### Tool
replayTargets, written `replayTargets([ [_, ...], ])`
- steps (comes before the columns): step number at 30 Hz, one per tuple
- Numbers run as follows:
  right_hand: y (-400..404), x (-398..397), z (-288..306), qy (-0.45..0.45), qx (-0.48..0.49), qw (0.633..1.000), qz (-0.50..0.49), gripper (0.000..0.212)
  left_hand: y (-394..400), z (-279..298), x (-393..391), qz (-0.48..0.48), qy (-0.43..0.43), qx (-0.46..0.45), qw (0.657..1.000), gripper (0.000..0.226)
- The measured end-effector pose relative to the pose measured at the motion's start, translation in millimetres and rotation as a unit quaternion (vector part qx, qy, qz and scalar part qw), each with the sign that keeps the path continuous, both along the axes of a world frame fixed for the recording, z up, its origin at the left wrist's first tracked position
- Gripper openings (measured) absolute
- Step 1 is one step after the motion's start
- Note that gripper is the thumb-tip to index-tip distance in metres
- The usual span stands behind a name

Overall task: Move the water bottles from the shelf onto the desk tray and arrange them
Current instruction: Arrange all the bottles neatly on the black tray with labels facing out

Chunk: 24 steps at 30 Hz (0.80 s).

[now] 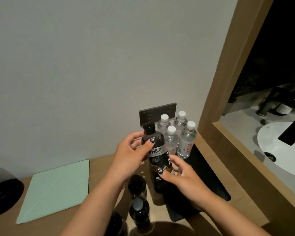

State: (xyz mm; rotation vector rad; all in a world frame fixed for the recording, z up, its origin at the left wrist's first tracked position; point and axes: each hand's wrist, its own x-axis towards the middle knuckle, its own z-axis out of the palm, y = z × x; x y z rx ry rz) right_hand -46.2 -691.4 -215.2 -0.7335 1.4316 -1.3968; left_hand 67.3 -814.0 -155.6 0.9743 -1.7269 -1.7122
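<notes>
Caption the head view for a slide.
Both hands hold a black bottle beside four clear bottles on the tray.

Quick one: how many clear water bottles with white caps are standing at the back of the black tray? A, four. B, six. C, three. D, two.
A: four clear bottles with white caps stand in a two-by-two cluster at the far end of the black tray, just behind the dark bottle that the left hand and right hand hold.
</notes>
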Motion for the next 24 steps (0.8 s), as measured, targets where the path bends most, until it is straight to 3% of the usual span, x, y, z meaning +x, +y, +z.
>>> replayTargets([
  [4, 10, -15, -9, -0.166, -0.001, 0.986, 0.007, 0.039, 1, -5, -17, -0.038, -0.038, -0.015, 0.998, 0.031],
  [6, 14, -24, -21, -0.260, -0.028, 0.965, 0.004, 0.053, 1, -6, -23, -0.052, -0.055, -0.015, 0.997, 0.033],
  [8, 18, -35, -34, -0.300, -0.039, 0.953, -0.004, 0.074, 0, -8, -29, -0.062, -0.066, -0.008, 0.996, 0.033],
  [10, 22, -44, -42, -0.260, -0.002, 0.965, -0.036, 0.084, -2, -11, -34, -0.066, -0.079, -0.012, 0.995, 0.034],
  [14, 19, -57, -51, -0.045, 0.133, 0.984, -0.114, 0.053, -11, -21, -45, -0.062, -0.117, -0.028, 0.991, 0.035],
  [21, -12, -75, -102, 0.151, 0.135, 0.966, -0.158, 0.067, -25, -37, -65, -0.071, -0.172, -0.046, 0.981, 0.032],
  [24, -28, -74, -121, 0.207, 0.146, 0.954, -0.157, 0.062, -32, -43, -70, -0.071, -0.180, -0.050, 0.980, 0.032],
])
